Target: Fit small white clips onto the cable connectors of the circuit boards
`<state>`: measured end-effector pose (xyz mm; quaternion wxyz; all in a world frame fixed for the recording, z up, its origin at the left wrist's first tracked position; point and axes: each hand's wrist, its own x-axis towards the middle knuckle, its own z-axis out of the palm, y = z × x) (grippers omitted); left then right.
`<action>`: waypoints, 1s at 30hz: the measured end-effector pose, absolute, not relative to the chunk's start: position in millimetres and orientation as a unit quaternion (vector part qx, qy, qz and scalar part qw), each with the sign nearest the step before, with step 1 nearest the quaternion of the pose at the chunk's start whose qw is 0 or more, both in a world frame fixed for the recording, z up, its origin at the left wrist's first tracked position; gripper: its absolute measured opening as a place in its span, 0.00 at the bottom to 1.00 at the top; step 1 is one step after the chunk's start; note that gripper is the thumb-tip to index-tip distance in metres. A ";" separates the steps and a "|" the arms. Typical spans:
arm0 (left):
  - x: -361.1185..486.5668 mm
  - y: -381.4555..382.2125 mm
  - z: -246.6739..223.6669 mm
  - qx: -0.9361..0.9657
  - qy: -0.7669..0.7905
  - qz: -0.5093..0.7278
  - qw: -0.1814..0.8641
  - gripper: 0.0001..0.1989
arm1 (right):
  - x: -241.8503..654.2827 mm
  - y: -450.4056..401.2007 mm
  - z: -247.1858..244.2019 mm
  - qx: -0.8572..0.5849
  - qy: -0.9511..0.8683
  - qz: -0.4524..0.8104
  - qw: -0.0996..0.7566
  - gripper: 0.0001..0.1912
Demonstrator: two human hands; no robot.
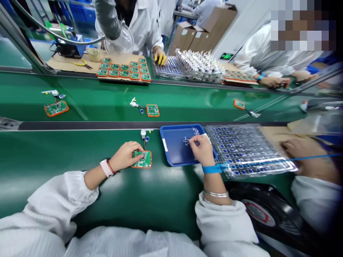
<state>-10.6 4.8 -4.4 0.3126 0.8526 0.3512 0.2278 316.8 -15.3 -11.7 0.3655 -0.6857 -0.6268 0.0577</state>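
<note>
My left hand (127,154) holds a green circuit board (146,162) in an orange frame by its left side, the thumb lying over the board. Dark wires run from the board's top to a white connector piece (143,134) and a small blue part (147,139). Over a shallow blue tray (175,157), my right hand (201,147) has thumb and forefinger pinched together. Whatever is between those fingertips is too small to make out. Tiny clear-white pieces (185,141) lie scattered in the tray beside the fingertips, with more near its far right corner.
A clear plastic blister tray (241,146) of small blue parts adjoins the blue tray. A black fan (268,210) stands at lower right, near a neighbour's arm (311,157). Wired boards (152,110) lie on the green belt beyond a dark rail (107,125). Co-workers sit opposite.
</note>
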 end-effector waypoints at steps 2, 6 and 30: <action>-10.4 4.5 -3.6 0.852 0.354 0.222 0.315 0.04 | 334.5 -11.3 -23.0 -0.698 -0.629 0.059 0.337 0.08; -9.6 3.5 -2.2 0.847 0.365 0.213 0.323 0.04 | 342.2 -8.3 -32.4 -0.688 -0.646 0.060 0.327 0.11; 4.7 -6.4 2.7 0.796 0.358 0.320 0.368 0.06 | 169.7 -43.3 -4.1 -0.495 -0.719 0.248 0.420 0.07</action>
